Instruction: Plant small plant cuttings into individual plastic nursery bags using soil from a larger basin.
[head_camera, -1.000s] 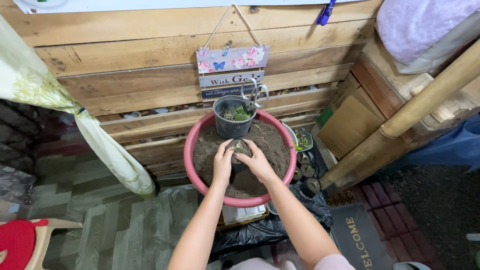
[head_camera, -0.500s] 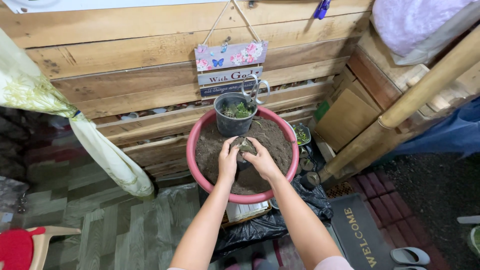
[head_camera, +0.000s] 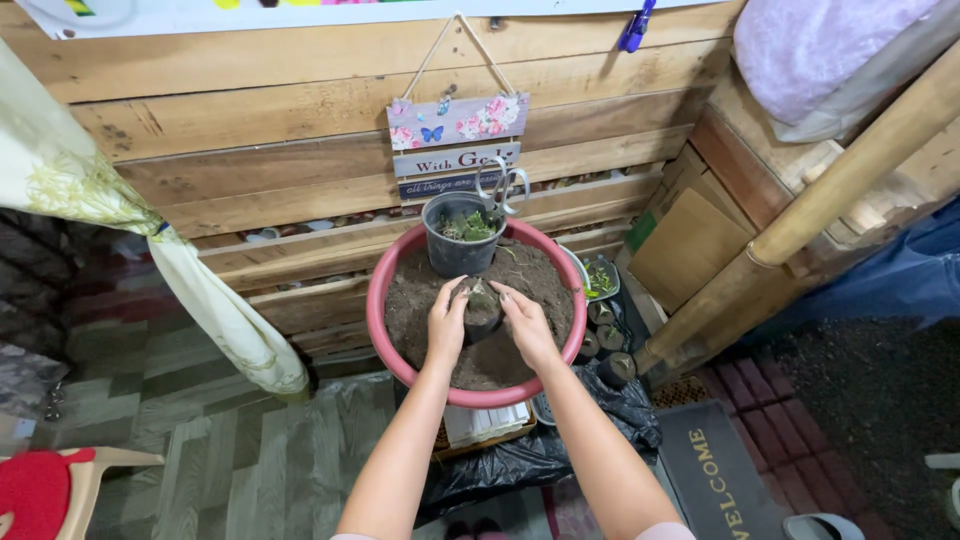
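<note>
On my left, a pale floral curtain (head_camera: 150, 260) hangs. My left hand (head_camera: 447, 322) and right hand (head_camera: 527, 325) clasp a small black plastic pot (head_camera: 482, 312) from either side, above the soil in the round red plastic basin (head_camera: 400, 360). Behind it stands a larger black plastic pot (head_camera: 459, 236).

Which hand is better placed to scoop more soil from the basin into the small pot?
Probably the right hand. It rests on the small pot with open soil of the pink basin beside it. The left hand wraps the pot more fully, steadying it.
</note>
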